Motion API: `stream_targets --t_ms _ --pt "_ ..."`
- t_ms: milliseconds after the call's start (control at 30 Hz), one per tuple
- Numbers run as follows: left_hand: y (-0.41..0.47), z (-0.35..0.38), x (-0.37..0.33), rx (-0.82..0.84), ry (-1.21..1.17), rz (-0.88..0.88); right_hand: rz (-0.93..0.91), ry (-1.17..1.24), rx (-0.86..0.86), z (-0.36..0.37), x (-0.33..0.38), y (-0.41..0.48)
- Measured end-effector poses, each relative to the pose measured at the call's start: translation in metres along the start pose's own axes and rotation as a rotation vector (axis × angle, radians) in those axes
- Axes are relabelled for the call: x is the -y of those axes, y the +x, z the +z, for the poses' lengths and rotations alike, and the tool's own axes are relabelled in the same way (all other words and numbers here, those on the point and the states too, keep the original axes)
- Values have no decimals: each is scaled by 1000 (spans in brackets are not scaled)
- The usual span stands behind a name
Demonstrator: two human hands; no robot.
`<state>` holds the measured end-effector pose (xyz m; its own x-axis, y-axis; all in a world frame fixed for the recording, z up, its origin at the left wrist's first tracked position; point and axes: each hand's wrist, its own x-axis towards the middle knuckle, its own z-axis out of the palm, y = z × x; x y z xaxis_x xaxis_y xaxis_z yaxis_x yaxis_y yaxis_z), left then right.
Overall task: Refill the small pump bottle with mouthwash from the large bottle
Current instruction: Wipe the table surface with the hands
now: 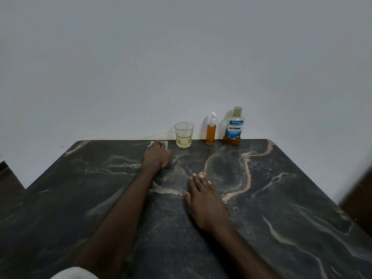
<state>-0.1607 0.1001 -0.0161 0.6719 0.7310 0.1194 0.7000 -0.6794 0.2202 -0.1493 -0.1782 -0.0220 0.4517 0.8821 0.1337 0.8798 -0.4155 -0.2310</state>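
Beside glass (pixel 184 134), left hand (pixel 156 158) rests on pale object (pixel 166 145), grip unclear, right hand (pixel 205 202) flat

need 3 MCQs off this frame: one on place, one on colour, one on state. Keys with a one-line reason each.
1. What stands between the glass and the large bottle?
A. pump bottle
B. a mug
C. nothing

2. What colour is the liquid in the pump bottle?
A. blue
B. amber
C. green

3. How is the right hand?
A. flat on the table, holding nothing
B. gripping the large bottle
C. pinching the pump

Key:
1 A: the pump bottle stands upright at the far edge, with the glass on one side and the large bottle on the other.
2 B: its clear body shows amber liquid nearly to the neck.
3 A: its fingers lie straight on the tabletop, well short of both bottles.
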Motion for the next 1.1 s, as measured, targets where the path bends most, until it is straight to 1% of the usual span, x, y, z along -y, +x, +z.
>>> stream_targets --t_ms 700,1100 --pt "22 0 -5 5 -8 -1 -6 -15 9 0 0 0" --pt "19 -1 -8 -14 -11 -2 -9 -10 12 1 -1 1"
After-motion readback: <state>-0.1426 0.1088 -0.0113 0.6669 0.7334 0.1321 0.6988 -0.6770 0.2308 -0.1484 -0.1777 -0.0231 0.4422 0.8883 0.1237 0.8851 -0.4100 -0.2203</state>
